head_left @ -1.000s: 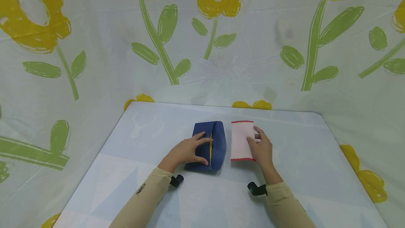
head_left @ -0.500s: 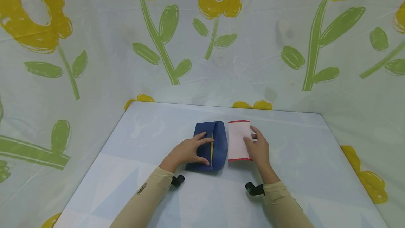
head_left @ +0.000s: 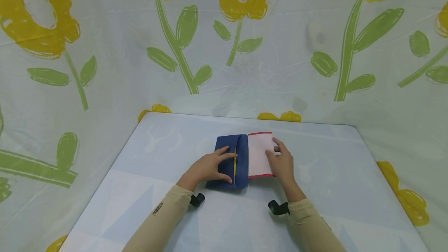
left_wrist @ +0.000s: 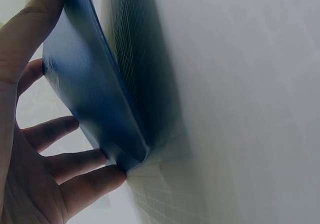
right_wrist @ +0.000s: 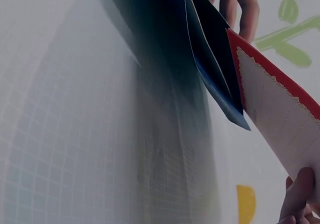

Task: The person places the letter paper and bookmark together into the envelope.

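Note:
A navy blue envelope (head_left: 219,143) lies low over the table, its mouth facing right and a yellow strip showing inside. My left hand (head_left: 206,167) holds it, fingers and thumb spread across its front. In the left wrist view several fingertips meet the blue envelope (left_wrist: 92,79). My right hand (head_left: 284,166) pinches the right edge of a pale pink card (head_left: 259,154) with red top and bottom borders. The card's left end is at the envelope's flap; in the right wrist view the red-trimmed card (right_wrist: 275,107) meets the envelope's open mouth.
Both hands work over a pale table (head_left: 168,221) with a faint triangle print. Flower-patterned cloth (head_left: 273,57) hangs behind and beside the table. Small dark cameras stick out from the wrists near the tabletop.
My right hand has moved left with the card, closing the gap to the envelope until the card overlaps its flap. My left hand and the envelope have stayed almost still.

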Demonstrator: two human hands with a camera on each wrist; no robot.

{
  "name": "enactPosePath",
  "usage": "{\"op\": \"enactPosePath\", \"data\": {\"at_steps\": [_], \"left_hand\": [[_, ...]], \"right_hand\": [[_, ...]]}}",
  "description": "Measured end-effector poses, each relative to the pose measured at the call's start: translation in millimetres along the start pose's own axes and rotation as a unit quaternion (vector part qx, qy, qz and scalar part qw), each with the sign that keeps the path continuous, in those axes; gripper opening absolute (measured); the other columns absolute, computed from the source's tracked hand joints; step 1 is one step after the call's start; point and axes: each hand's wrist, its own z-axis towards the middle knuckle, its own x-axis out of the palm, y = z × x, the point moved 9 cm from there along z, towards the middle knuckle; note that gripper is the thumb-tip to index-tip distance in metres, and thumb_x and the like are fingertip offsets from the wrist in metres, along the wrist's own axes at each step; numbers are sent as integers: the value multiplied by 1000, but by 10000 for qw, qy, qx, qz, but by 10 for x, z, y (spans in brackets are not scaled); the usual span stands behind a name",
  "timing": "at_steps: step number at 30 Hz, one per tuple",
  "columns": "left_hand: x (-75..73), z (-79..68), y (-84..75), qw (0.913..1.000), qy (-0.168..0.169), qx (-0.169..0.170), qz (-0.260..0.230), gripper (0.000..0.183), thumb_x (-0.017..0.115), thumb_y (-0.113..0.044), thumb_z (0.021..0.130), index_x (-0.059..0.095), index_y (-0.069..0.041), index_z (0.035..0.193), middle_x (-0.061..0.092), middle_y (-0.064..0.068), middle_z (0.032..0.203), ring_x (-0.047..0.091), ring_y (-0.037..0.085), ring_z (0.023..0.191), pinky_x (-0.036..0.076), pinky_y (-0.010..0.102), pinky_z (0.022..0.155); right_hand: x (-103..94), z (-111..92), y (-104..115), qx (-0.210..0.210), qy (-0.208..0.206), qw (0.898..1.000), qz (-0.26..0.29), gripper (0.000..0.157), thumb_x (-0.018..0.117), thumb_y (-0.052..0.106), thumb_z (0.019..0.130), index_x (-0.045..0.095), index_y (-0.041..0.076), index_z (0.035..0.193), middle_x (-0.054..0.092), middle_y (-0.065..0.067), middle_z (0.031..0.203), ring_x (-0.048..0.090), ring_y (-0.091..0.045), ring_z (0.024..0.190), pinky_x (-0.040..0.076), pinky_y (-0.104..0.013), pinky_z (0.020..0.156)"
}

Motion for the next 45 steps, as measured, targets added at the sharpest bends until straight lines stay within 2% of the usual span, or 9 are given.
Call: {"op": "enactPosePath", "data": {"at_steps": [13, 22, 45], "left_hand": [[27, 4, 20, 9999, 51, -142, -24, 88, 81, -65, 74, 47, -40, 151, 32, 8, 165, 48, 39, 139, 48, 53, 104], [13, 3, 23, 9999, 43, -152, -54, 88, 81, -65, 74, 47, -40, 151, 33, 9, 164, 48, 40, 138, 49, 53, 104], [27, 5, 30, 9998, 59, -196, 13, 89, 81, -65, 74, 46, -40, 152, 33, 8, 164, 50, 38, 137, 50, 53, 103]], "right_hand": [[161, -25, 18, -108, 102, 9998, -117, 61, 67, 25, 99, 45, 18, 155, 60, -19, 130, 57, -31, 102, 55, -43, 88], [236, -60, 67, -332, 117, 9992, -177, 59, 68, 23, 98, 46, 14, 153, 62, -18, 124, 56, -29, 93, 52, -37, 79], [428, -99, 70, -362, 69, 9988, -326, 61, 70, 23, 96, 46, 15, 152, 62, -16, 119, 55, -27, 89, 54, -36, 76]]}}
